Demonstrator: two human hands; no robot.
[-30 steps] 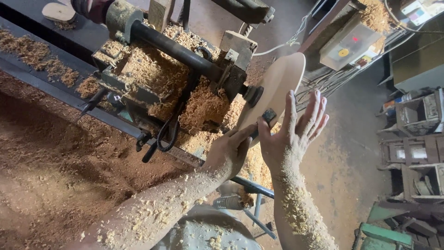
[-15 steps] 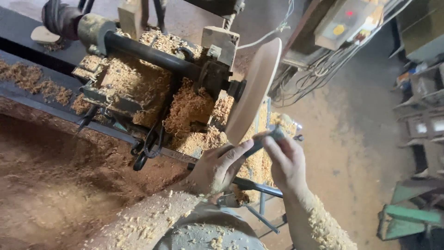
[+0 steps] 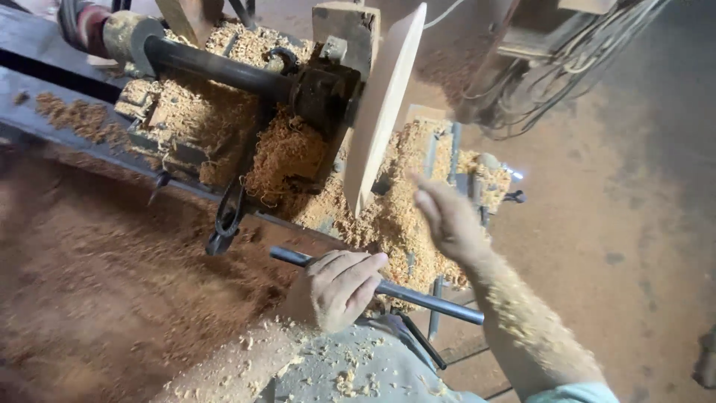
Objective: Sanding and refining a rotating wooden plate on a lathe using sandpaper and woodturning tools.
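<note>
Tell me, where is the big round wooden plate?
In the head view, the wooden disc sits top centre, mounted on the end of the lathe, just above the shavings and the right hand.

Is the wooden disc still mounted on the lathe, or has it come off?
Mounted. The wooden disc stands on edge against the end of the lathe shaft; neither the left hand nor the right hand touches it.

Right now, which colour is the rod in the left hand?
Dark grey metal rod, in the head view.
</note>
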